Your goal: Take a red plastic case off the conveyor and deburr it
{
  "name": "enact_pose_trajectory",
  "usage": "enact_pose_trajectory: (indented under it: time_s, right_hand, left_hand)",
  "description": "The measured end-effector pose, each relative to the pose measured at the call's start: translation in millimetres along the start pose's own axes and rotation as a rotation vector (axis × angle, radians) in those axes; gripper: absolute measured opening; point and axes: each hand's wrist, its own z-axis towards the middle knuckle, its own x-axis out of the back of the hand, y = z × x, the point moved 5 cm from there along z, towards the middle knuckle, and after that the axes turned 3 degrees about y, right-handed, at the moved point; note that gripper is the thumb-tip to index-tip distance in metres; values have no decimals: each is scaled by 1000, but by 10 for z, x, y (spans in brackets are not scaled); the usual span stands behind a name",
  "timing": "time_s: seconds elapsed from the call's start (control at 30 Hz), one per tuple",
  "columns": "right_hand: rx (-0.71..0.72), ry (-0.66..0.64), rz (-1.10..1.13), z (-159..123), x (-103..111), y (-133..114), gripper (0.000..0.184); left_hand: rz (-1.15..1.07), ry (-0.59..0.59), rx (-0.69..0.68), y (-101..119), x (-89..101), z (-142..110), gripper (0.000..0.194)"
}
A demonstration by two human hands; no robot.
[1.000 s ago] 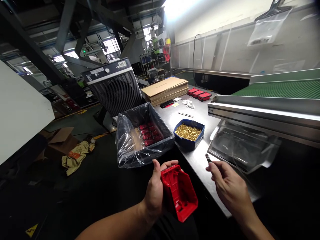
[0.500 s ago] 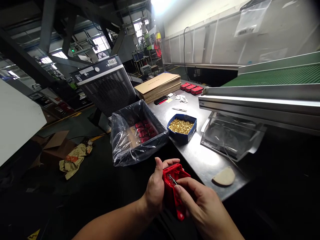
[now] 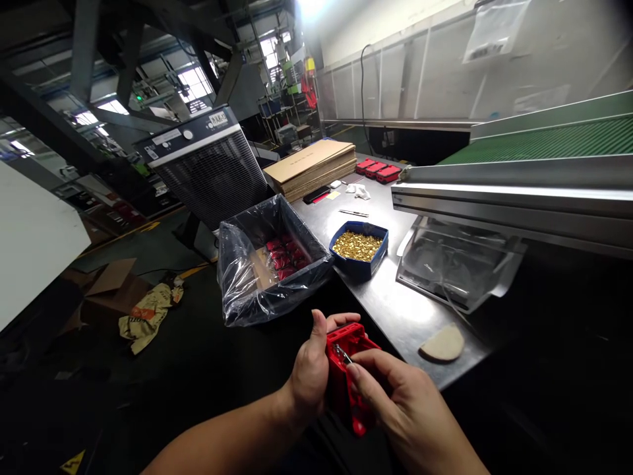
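The red housing (image 3: 340,384) is in the left hand (image 3: 307,373), open face toward the camera, just off the near edge of the tabletop (image 3: 383,300). Left fingers: wrapped around the housing, grasping it. Right hand (image 3: 403,399): fingers pinching a slim metal piece (image 3: 343,354) (its exact type cannot be told), the far end of which lies inside the housing. With the housing as clock centre, locate: blue tray (image 3: 359,268) of small gold-coloured parts (image 3: 357,245), 12 o'clock, on the tabletop; plastic-lined bin (image 3: 267,307) containing dark red items (image 3: 285,257), 11 o'clock; pale half-round pad (image 3: 444,343), between 2 and 3 o'clock.
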Motion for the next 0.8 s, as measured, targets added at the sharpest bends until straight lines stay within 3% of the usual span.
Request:
enact_pose_trajectory:
  time_s: [0.3,0.6,0.8]
  right_hand:
    - [7,0,-33,-25,11,-19,43]
    - [71,64,-172,-16,249,-112,40]
    - [73,23,-215,-17,172,-143,40]
  left_hand:
    - [33,31,15,-37,26,-12,96]
    - [14,35,72,-2,-9,-8,101]
    - [-4,26,104,-49,-14,-16,100]
